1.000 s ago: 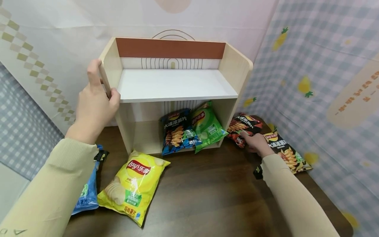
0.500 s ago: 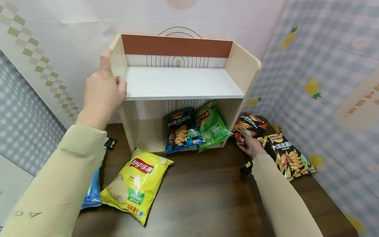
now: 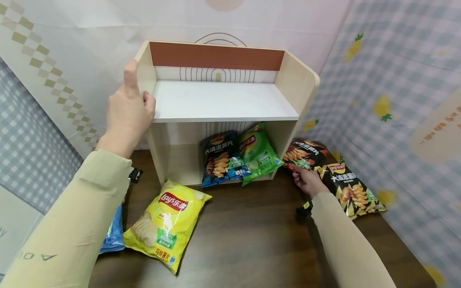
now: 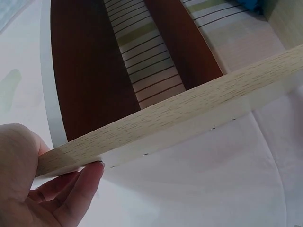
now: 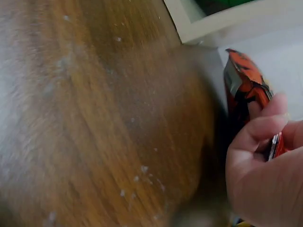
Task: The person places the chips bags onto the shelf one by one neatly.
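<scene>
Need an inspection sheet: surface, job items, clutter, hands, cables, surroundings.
Surface: dark wooden table, pale specks.
Job items: red-black bag right of the shelf unit; dark-blue bag and green bag in its lower compartment.
Clutter: yellow bag in front, black-gold bag at right, light-blue bag partly hidden at left.
Hands: left hand grips the unit's left side panel; right hand pinches the red-black bag.
Cables: nothing seen.
Surroundings: white cloth behind, checked cloth at sides.

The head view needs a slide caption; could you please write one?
Left hand gripping the shelf, right hand pinching a red-and-black chip bag beside it.
</scene>
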The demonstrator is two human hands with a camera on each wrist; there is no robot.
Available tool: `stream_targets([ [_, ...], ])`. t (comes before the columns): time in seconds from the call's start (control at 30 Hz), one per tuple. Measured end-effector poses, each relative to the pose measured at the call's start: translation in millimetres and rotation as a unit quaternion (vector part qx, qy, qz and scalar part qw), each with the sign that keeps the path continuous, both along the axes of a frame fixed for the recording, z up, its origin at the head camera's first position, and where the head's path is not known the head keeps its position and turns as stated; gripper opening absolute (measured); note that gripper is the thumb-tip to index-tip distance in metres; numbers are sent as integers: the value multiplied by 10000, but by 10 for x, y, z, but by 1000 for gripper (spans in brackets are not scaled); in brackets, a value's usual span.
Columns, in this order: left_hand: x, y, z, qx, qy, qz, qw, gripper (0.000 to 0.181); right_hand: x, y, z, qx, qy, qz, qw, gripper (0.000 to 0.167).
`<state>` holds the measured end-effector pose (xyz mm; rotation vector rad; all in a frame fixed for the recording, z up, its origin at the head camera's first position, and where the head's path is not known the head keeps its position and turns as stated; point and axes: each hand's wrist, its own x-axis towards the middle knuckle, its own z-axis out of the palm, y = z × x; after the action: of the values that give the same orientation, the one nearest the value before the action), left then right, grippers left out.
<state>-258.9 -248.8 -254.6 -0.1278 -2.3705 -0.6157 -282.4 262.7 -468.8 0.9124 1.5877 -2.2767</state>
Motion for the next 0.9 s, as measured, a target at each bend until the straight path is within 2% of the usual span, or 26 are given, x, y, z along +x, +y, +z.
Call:
stream_targets([
  [0.1, -6, -3, -8, -7, -36, -18, 10000, 60, 51, -37, 59, 444, 103, 40, 9990, 48],
  [0.23, -14, -14, -21, 1, -87, -37, 10000, 60, 147, -70, 145, 798, 328, 124, 9962, 61],
  [0.33, -19, -24, -24, 0, -149, -34, 9999, 61, 262, -53, 194, 1225, 630, 225, 9902, 65],
  [0.4, -22, -25, -25, -9, -160, -47, 9999, 61, 370, -16, 219, 1761, 926, 338, 9794, 64],
  [0.43, -24, -22, -23, -15, -183, -51, 9998, 61, 435, 7, 230, 2080, 1092, 434, 9710, 62],
  [0.53, -28, -11, -19, -52, -152, -85, 9998, 60, 656, 83, 279, 3078, 1482, 692, 9373, 50],
  [0.63, -26, -7, -12, -82, -93, -80, 9999, 59, 873, 160, 355, 3626, 1653, 902, 9127, 49],
  [0.7, -21, -12, -7, -81, -72, -66, 9999, 59, 992, 201, 408, 3729, 1693, 1017, 9066, 53],
  [0.8, -11, -22, -1, -46, -55, -71, 9999, 60, 1124, 251, 472, 3747, 1708, 1212, 9032, 59],
  [0.9, -8, -23, 1, -41, -12, -124, 9999, 60, 1209, 306, 498, 3627, 1720, 1390, 9053, 67],
])
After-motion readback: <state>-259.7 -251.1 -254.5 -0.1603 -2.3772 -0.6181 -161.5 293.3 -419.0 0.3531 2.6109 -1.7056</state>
